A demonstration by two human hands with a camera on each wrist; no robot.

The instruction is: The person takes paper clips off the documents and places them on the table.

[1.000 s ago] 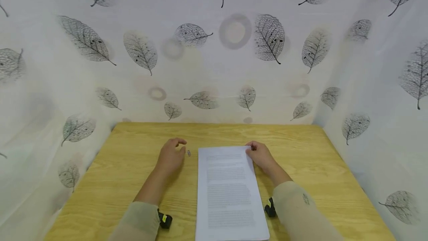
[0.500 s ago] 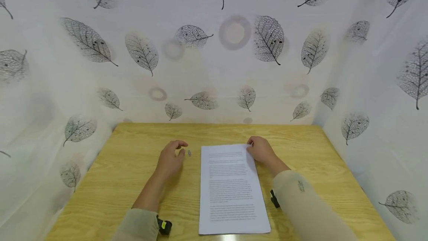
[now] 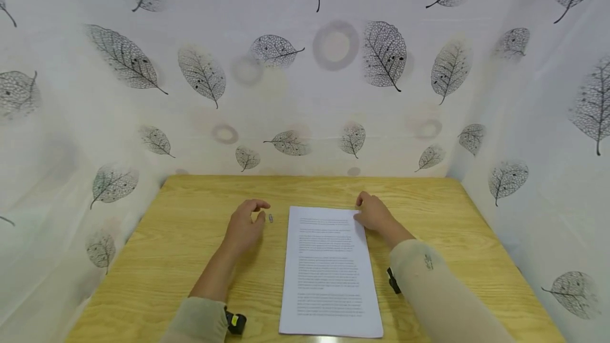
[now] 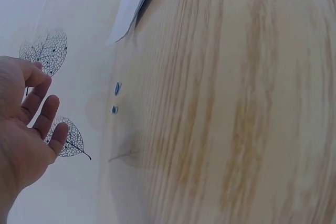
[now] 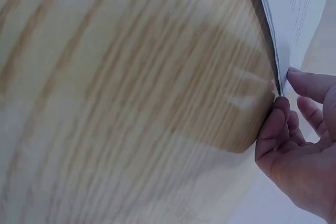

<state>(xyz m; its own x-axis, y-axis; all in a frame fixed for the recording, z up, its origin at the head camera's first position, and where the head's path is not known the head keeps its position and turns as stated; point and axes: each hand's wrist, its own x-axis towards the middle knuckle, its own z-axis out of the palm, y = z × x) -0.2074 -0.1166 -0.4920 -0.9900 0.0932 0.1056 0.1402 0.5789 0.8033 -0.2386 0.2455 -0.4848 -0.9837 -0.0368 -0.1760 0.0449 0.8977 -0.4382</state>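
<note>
A stack of printed paper (image 3: 331, 274) lies lengthwise on the wooden table. At its far right corner, my right hand (image 3: 376, 213) holds the paper; in the right wrist view the thumb (image 5: 310, 85) rests on the top sheet and curled fingers (image 5: 275, 124) meet the corner edge. My left hand (image 3: 245, 224) is left of the stack, apart from it, fingers loosely bent and holding nothing. Just beside its fingertips lies a small shiny object (image 3: 271, 218), too small to name. The left wrist view shows two small bluish glints there, one a slim looped shape (image 4: 117, 88).
The wooden table (image 3: 167, 247) has a leaf-printed white sheet (image 3: 305, 94) hanging behind it and at both sides. Black wrist devices show at both cuffs, one on the left (image 3: 235, 323) and one on the right (image 3: 393, 281).
The stack has slid slightly away from me and to the right, then turned a little clockwise. My right index finger has lifted off the corner. The left hand has barely moved.
</note>
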